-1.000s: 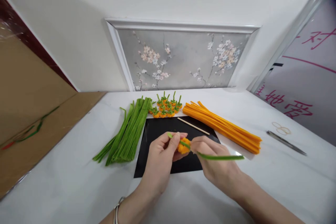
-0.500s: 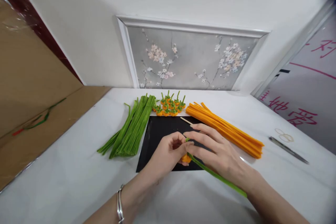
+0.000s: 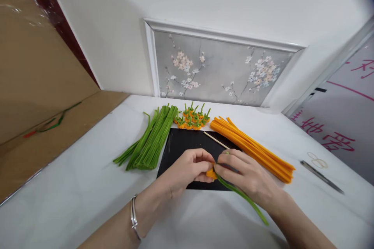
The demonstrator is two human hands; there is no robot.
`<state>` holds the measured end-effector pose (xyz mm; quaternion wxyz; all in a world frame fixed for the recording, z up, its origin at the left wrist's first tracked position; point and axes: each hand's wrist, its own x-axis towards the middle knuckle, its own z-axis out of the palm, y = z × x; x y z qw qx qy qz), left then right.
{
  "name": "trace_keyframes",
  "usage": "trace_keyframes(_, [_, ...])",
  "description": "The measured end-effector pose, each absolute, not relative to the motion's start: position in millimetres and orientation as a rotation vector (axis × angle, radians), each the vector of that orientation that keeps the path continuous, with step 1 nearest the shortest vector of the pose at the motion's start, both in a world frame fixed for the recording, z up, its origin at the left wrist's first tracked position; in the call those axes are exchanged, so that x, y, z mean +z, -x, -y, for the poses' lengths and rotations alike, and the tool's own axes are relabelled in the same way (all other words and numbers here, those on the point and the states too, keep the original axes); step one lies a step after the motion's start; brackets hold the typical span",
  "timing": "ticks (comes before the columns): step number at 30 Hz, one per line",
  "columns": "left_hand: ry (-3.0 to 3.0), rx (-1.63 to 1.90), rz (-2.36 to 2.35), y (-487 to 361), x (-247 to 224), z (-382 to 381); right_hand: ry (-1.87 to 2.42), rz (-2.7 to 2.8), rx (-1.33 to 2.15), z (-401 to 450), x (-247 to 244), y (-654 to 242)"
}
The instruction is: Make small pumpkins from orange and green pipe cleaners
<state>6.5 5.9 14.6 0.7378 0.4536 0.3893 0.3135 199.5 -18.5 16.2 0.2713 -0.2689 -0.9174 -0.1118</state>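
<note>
Orange fuzz is about all you get of the little flower piece [image 3: 210, 174], since it's tucked between the two hands over the front part of the black mat [image 3: 181, 148] and mostly covered. The left hand [image 3: 189, 169] has its fingers pinched on it, though the undersides of those fingers are hard to see. The right hand [image 3: 248, 175] has its fingers bunched up right next to it, closed on the green strip [image 3: 248, 199]; exactly where they touch is hidden, with just a bit of green poking out above the knuckles. The strip's long end trails toward the lower right, over the desk [image 3: 87, 190]. The right hand also covers the lower end of the wooden stick [image 3: 216, 139], and the orange bundle [image 3: 251, 148] lies just past it. The finished pieces [image 3: 191, 118] at the back are so crowded I can't count them properly. Red writing on the board [image 3: 350, 116] gets cut off at the right edge. Compared with half a second ago, the right fingers were spread out and now they're gathered in; a second back the whole stick was showing.
</note>
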Motion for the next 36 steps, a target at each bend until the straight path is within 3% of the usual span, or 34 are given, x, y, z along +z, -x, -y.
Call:
trace_keyframes(8, [-1.184, 0.750, -0.831, -7.9, 10.8, -6.3, 0.765, 2.451, -0.394, 17.7, 8.7, -194.8])
trace_keyframes(22, [-1.801, 1.194, -0.832, -16.5, 1.7, 8.0, 1.006, 1.813, -0.016, 25.9, -1.0, -173.9])
trace_keyframes(36, [-1.204, 0.959, -0.751, -11.0, 7.6, -5.0, 1.003, 1.922, -0.064, 12.2, -3.3, -193.9])
